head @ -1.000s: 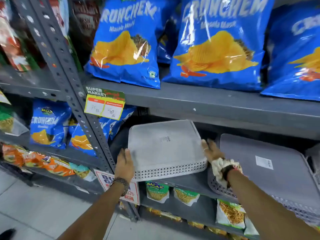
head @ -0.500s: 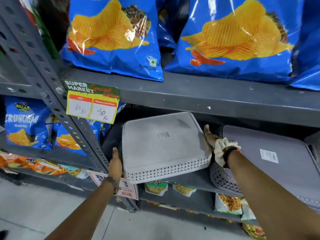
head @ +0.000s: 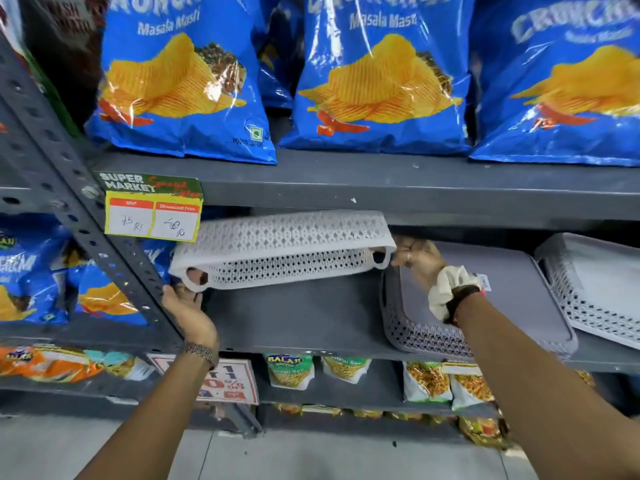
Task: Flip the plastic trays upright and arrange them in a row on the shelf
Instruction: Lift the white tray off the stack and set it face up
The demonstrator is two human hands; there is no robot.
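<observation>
White perforated tray (head: 284, 249) tilted above shelf (head: 294, 317)

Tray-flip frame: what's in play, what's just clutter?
In play: white tray lifted by left hand and right hand; two grey trays, upside down; shelf.
Clutter: chip bags; price tag; snack packets.

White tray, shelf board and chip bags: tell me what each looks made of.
White tray: looks like moulded plastic, matte, its walls pierced with a lattice pattern. Shelf board: probably painted metal, dull grey, fixed to a punched upright. Chip bags: glossy plastic film, crinkled and showing glare.
</observation>
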